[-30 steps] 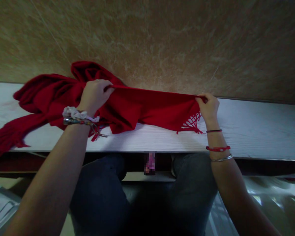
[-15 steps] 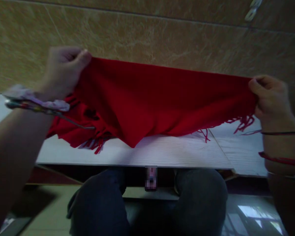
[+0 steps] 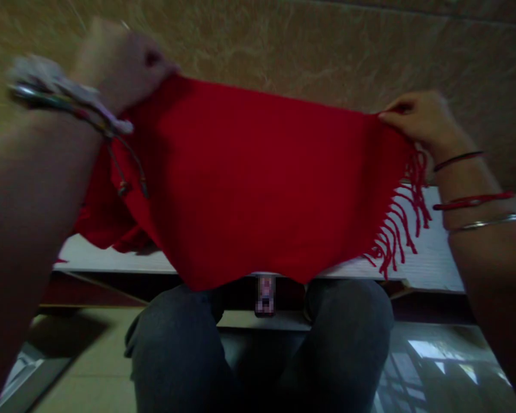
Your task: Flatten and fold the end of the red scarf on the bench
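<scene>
Surface: a white, faintly grained surface point(image 3: 438, 252) runs across under the work, with brown marbled tiles point(image 3: 284, 51) behind it.
Below the near edge: two legs in dark jeans point(image 3: 348, 338), a small pinkish object point(image 3: 265, 295) between them, and a pale glossy floor point(image 3: 434, 367) reflecting light at the right.
In the way: the left forearm crosses the left end of the surface; the cloth screens much of the middle.
Red cloth point(image 3: 275, 178): plain, deep red, drawn out between the hands above the surface, its upper edge nearly straight and sloping down to the right; the lower edge dips past the surface's near edge in two points.
Fringe point(image 3: 402, 223): loose red strands along the right end.
Bunched part: darker folds at the left, on the surface.
Left hand point(image 3: 124, 66): closed, gripping the upper left of the cloth.
Right hand point(image 3: 425, 117): thumb and fingers pinched together on the upper right corner.
Hard to make out: the left fingertips are blurred, the pinkish object is pixelated, and the forearm hides some folds.
</scene>
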Demonstrator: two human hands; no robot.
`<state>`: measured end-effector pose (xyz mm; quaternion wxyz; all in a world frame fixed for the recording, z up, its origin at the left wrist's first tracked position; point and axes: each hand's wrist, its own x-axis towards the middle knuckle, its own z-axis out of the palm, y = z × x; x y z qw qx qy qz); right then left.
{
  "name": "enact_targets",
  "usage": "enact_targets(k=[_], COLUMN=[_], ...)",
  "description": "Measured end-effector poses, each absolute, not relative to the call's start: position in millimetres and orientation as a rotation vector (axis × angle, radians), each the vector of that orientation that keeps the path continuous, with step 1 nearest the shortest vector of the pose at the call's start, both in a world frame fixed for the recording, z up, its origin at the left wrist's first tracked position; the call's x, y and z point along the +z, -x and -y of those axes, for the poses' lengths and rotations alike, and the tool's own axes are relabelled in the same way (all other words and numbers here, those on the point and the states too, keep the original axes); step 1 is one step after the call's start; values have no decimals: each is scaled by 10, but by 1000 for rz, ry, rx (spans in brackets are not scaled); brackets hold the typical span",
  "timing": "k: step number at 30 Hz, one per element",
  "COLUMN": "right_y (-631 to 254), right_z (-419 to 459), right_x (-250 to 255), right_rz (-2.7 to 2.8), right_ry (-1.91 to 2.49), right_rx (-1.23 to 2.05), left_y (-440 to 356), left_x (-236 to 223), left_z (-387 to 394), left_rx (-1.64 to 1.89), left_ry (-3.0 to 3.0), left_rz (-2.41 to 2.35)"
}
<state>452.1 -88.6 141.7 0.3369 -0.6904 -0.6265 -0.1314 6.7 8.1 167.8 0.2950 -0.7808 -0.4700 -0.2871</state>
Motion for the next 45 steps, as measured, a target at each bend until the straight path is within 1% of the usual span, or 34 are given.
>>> enact_targets(k=[2, 4, 8, 12, 14, 17, 19, 21, 26, 29, 31, 33, 36, 39, 42, 45], right_y=[-4495, -4473, -4439, -4382, -4331, -4250, -4226, -4246, -4424, -4487, -4468, -4391, -4166, -3857, -3588, -3473], right_z=[581, 344, 122, 55, 30, 6, 0, -5, -33, -49, -30, 50, 340, 773, 1155, 1321], right_x=[1125, 779, 171, -140, -206, -250, -259, -257, -241, -255, -265, -264, -258, -313, -466, -605], right_rz=[1764, 1852, 1852, 1704, 1665, 1619, 1586, 1548, 1440, 1487, 1540, 1612, 1835, 2089, 2314, 2492], right_ry=[1916, 2015, 2119, 2182, 2175, 2147, 2128, 2126, 2221, 2185, 2082, 1942, 1689, 1470, 1362, 1270], right_rx=[-412, -400, -328, -314, -320, -339, -365, -383, -387, -262, -209, -227, -251, -197, -104, 8], left_y=[-195, -297, -394, -445, -487, -590, -704, -858, -1218, -1252, -1204, -1139, -1071, -1063, -1082, -1100], left_x=[1391, 1043, 477, 292, 301, 350, 366, 343, 31, -240, -378, -463, -514, -526, -527, -525], left_z=[-160, -231, -321, -350, -359, -340, -258, -101, 344, 356, 248, 114, -33, -89, -89, -64], left_rx=[-431, -179, -132, -163, -186, -333, -451, -470, -175, 101, 201, 200, 144, 128, 131, 140], left_ry=[2055, 2058, 2115, 2197, 2261, 2344, 2341, 2316, 2609, 2713, 2722, 2734, 2756, 2780, 2786, 2764], left_rz=[1439, 1570, 1589, 1576, 1588, 1648, 1640, 1573, 1387, 1528, 1654, 1738, 1731, 1696, 1675, 1699])
